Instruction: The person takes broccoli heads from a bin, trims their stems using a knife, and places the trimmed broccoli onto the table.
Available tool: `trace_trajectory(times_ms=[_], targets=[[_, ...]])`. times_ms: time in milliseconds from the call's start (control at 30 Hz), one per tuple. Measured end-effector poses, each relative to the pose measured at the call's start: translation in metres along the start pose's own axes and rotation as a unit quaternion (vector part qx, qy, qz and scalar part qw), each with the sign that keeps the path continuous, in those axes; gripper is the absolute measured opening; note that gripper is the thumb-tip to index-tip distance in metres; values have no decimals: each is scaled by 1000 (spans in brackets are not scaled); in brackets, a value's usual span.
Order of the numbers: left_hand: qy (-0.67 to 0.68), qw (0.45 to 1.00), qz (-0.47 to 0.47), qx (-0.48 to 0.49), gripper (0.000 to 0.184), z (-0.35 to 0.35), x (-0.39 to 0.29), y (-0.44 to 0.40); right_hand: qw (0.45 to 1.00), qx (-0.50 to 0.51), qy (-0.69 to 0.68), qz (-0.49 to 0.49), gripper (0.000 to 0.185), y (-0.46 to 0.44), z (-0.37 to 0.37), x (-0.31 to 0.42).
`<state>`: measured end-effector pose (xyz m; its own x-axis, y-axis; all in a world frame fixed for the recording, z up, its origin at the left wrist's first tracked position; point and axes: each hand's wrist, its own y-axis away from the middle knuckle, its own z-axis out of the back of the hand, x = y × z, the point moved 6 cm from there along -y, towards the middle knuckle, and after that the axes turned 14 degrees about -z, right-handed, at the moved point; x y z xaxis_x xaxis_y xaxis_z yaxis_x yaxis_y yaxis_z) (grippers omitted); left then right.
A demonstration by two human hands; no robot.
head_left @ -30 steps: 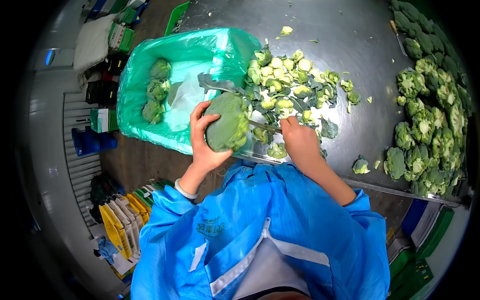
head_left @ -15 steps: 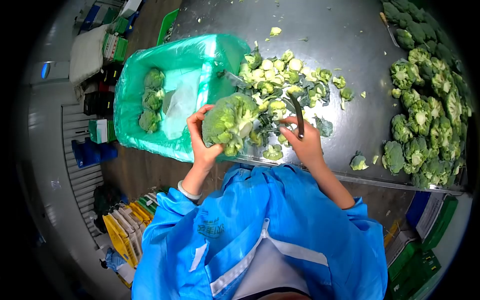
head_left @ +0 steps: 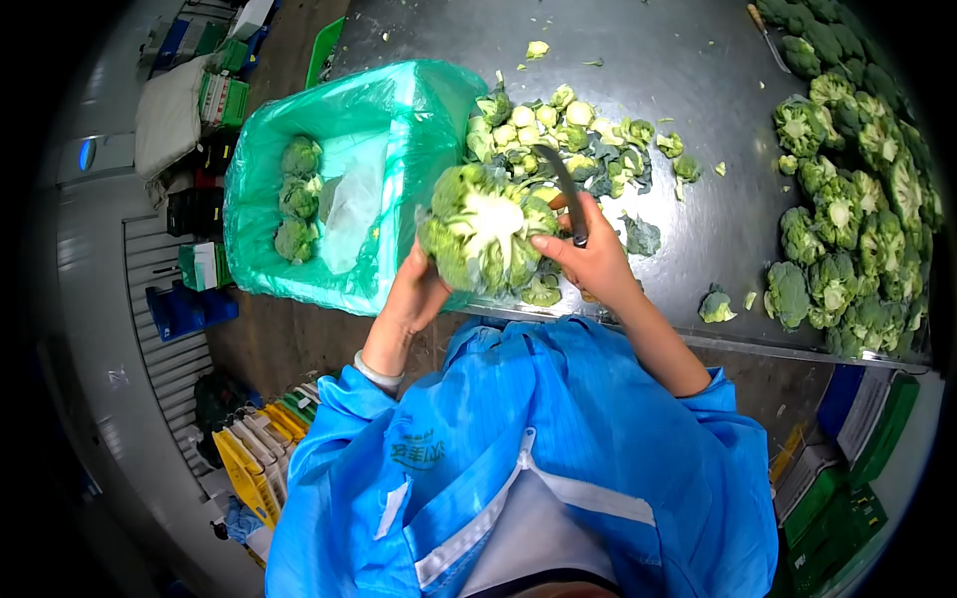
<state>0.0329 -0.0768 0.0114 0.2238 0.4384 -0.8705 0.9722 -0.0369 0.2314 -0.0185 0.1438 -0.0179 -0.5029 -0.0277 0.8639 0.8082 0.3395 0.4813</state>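
Note:
My left hand [head_left: 415,289] grips a large broccoli head [head_left: 488,224] from its left side, with the pale cut stem and branches turned up toward me. In my right hand [head_left: 590,251] is a knife [head_left: 566,189] with a dark curved blade, pointing away from me. The thumb of that hand is close to the broccoli's right edge; whether it touches I cannot tell. Behind the held broccoli lies a heap of stem pieces and leaf trimmings [head_left: 578,135] on the metal table. The knife's handle is mostly hidden by my fingers.
At left stands a crate lined with green plastic [head_left: 399,199], holding several broccoli heads [head_left: 299,199] and a clear sheet. A big pile of broccoli [head_left: 847,229] covers the right end of the metal table [head_left: 698,249]. Another knife [head_left: 768,38] lies at the far right.
The broccoli has been turned so its stem side faces up toward me. My right hand has come closer to it, and the knife blade has swung to the left.

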Motion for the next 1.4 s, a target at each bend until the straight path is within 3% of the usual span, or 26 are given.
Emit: trace_trajectory(times_ms=[67,233,300,333,367,433,533,600,733,833,867,967,1000,1033,1100,1200,1267,1300,1367,1400], targets=[[-81,997,5,16,117,3,2,1,1000,-13,-27,-9,65,3,-1,-6],[-101,994,-45,7,115,-13,-11,-2,1000,0,-26,-8,57,16,-13,-14],[-151,986,-72,15,114,-10,-18,-3,999,31,11,28,54,18,-5,-15],[-189,978,-86,7,112,-8,-23,-4,994,37,99,25,47,20,5,-7],[-266,957,-113,23,111,-10,-31,-6,983,-21,168,74,35,31,16,10],[-414,893,-165,57,109,-19,-49,-9,876,-120,362,295,33,39,25,25],[-475,860,-169,74,108,-36,-52,-7,807,-105,518,263,36,40,20,25],[-534,816,-200,95,107,-45,-53,-5,794,-86,553,235,37,37,18,23],[-531,818,-189,116,105,-55,-46,-6,793,-90,569,201,39,35,19,10],[-535,821,-154,129,105,-50,-35,-9,777,-112,590,189,25,29,21,-15],[-536,819,-152,139,105,-50,-31,-9,767,-149,607,142,27,24,27,-22],[-535,812,-164,168,104,-53,-32,-13,809,-135,572,-24,30,-5,85,-105],[-531,810,-182,168,104,-53,-35,-16,859,-113,498,36,27,5,78,-96],[-528,813,-177,171,104,-52,-34,-6,930,-43,365,15,21,20,65,-71],[-527,820,-145,170,106,-52,-29,-4,969,-38,233,74,24,31,55,-47],[-516,826,-128,187,107,-62,-22,-19,989,-78,99,71,45,41,36,8],[-512,815,-108,248,108,-73,-18,-18,962,-118,136,206,57,39,23,39],[-511,807,-100,278,108,-76,-17,-18,967,-90,115,209,57,31,25,34],[-426,863,-63,263,109,-63,-9,-22,973,-24,74,216,56,18,26,27],[-392,883,-55,251,109,-58,-5,-25,994,8,-54,96,54,16,26,17]])
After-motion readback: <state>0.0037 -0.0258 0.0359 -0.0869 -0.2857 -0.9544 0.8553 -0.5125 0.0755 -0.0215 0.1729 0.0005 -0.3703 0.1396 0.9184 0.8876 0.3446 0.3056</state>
